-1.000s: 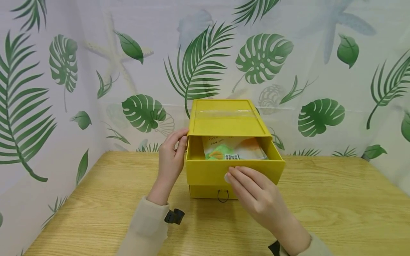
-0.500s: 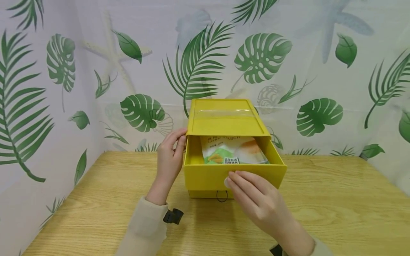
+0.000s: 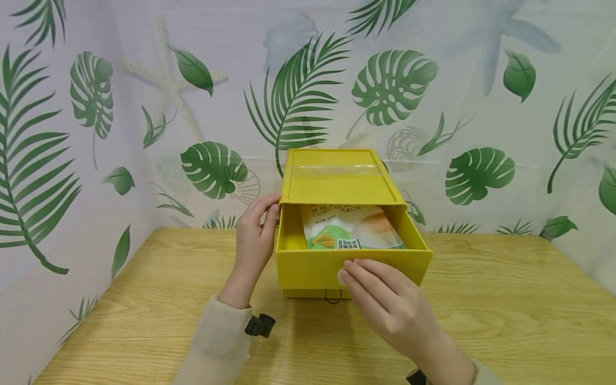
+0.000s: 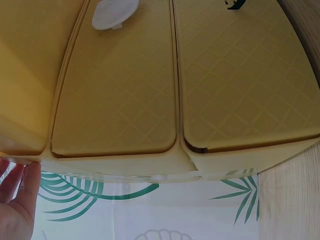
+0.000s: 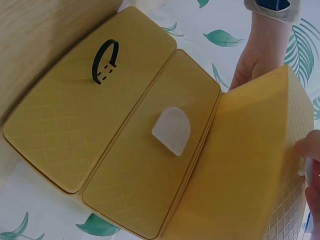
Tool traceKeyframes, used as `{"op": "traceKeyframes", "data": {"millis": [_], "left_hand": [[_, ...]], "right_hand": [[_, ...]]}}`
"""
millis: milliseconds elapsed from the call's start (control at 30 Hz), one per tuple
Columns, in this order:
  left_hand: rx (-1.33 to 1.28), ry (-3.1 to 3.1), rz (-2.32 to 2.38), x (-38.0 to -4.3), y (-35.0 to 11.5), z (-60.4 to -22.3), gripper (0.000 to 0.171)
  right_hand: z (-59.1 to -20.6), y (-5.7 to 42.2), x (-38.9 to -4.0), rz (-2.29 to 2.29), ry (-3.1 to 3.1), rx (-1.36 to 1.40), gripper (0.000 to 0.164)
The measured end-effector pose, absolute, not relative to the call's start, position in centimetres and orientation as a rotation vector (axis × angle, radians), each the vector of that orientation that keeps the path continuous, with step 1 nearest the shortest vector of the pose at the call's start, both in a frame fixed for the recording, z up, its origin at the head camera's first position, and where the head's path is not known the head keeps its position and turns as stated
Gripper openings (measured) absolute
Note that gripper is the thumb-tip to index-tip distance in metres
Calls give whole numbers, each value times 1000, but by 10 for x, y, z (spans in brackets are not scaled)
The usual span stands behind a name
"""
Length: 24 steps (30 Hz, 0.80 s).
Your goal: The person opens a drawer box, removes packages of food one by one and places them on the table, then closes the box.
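Observation:
A yellow drawer cabinet (image 3: pixel 341 187) stands on the table with its top drawer (image 3: pixel 308 270) pulled out towards me. My right hand (image 3: pixel 397 307) pinches the round white knob (image 3: pixel 341 276) on that drawer's front. Inside lies a white and green bag of corn starch (image 3: pixel 332 227), its far end hidden under the cabinet top. Against the cabinet's left side, near the upper front edge, rest the fingers of my left hand (image 3: pixel 255 235). Both wrist views show a closed middle drawer (image 5: pixel 145 165) with a white knob (image 5: pixel 172 131) and a closed bottom drawer (image 5: pixel 65 120).
The bottom drawer has a black loop handle (image 5: pixel 106 61). Wood-grain tabletop (image 3: pixel 505 310) extends on both sides and in front of the cabinet. A white cloth backdrop (image 3: pixel 317 128) with green leaf prints hangs behind it. Clear tape (image 3: pixel 341 170) crosses the cabinet top.
The top drawer has slid further out towards me with my right hand on its knob, slowing lately. More of the bag's print shows. My left hand stays at the cabinet's side.

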<state>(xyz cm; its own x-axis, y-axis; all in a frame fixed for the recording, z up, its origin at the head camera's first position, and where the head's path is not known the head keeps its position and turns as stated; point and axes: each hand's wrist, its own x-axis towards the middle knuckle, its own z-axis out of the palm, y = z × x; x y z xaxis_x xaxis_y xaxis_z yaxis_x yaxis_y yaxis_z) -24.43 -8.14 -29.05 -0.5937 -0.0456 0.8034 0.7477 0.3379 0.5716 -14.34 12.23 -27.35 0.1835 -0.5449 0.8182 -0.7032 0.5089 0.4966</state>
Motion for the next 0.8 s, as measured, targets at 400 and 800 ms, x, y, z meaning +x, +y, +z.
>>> {"op": "traceKeyframes", "data": {"millis": [400,800], "left_hand": [[-623,-1849,-1346,-244,-81,-290,23],[-621,-1844,-1335,-244,-81,-290,23]], "right_hand": [[-272,124,-143,141,-1484,1166,24],[-269,126,-138,95,-1511,1177,24]]}}
